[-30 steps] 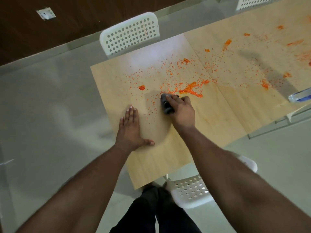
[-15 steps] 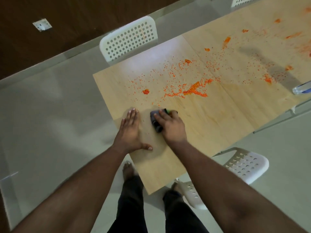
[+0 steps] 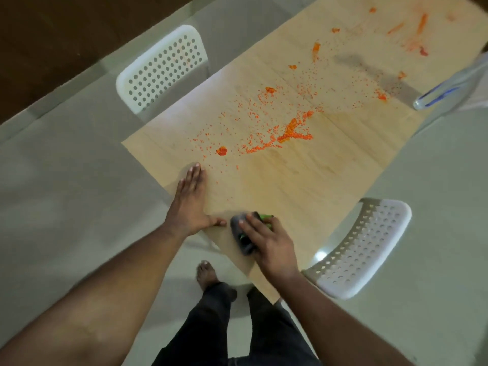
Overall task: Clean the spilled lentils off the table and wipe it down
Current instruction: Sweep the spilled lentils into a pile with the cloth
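Orange lentils (image 3: 287, 132) lie scattered in streaks and small heaps across the light wooden table (image 3: 303, 186), thickest near the middle. My right hand (image 3: 266, 240) grips a grey and green scrubbing sponge (image 3: 241, 237) pressed against the tabletop near the table's near corner. Flat on the wood at the table's left edge rests my left hand (image 3: 190, 203), fingers straight and together. More lentil smears (image 3: 420, 25) show at the far right end.
A white perforated chair (image 3: 163, 67) stands at the far side of the table, another white perforated chair (image 3: 361, 247) at the near right. A clear plastic item with blue marks (image 3: 446, 93) lies at the table's right edge. My legs and a bare foot (image 3: 207, 276) are below.
My right hand has dragged the sponge from the lentil patch back toward the near corner of the table. My left hand has stayed flat at the left edge.
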Motion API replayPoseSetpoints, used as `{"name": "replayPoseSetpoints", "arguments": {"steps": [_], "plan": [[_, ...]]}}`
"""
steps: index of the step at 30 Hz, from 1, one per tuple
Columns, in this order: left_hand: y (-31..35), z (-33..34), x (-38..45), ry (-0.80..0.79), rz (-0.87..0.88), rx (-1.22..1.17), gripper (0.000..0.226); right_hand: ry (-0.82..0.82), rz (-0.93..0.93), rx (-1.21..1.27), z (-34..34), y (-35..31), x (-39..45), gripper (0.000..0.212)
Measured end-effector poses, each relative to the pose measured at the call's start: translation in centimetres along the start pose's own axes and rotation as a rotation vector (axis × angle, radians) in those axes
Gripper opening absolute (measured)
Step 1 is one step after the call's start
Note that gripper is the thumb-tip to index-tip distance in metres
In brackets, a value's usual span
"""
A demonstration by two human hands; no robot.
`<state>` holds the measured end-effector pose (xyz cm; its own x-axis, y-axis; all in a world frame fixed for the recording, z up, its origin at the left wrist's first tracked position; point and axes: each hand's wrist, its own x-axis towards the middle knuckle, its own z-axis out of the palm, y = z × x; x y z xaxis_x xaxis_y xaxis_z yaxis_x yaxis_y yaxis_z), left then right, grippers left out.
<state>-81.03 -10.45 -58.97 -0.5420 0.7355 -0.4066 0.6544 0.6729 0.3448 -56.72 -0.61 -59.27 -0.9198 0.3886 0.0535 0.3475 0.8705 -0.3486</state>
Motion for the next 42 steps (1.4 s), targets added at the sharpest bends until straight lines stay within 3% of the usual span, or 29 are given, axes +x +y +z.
{"name": "replayPoseSetpoints", "arguments": {"steps": [4,8,14,20,25,31,37,42], "plan": [[-0.5,0.2,0.4,0.009,0.037,-0.019,0.161,-0.053,0.011,-0.088,2.3,-1.2,-0.3,0.069],[-0.8,0.6,0.4,0.032,0.033,-0.048,0.163,0.001,0.109,-0.099,2.2,0.2,7.0,0.056],[-0.8,1.0,-0.2,0.044,-0.011,-0.034,0.162,0.038,0.312,0.016,-1.4,1.4,14.4,0.061],[-0.3,0.8,-0.8,0.053,0.007,-0.046,0.159,0.145,0.180,0.013,-1.8,-0.4,6.1,0.058],[-0.2,0.7,-1.0,0.047,0.004,-0.038,0.155,0.007,0.015,-0.049,1.5,-1.8,-0.8,0.059],[-1.4,0.3,-1.2,0.024,0.027,-0.040,0.155,0.020,0.054,-0.057,2.3,-2.3,5.4,0.046],[-3.7,-1.2,-0.5,0.005,0.098,0.069,0.153,-0.018,0.200,-0.076,1.8,-2.9,14.6,0.054],[-7.4,-4.2,2.8,0.019,0.143,0.111,0.150,0.076,0.452,0.002,1.1,-1.2,19.2,0.057]]}}
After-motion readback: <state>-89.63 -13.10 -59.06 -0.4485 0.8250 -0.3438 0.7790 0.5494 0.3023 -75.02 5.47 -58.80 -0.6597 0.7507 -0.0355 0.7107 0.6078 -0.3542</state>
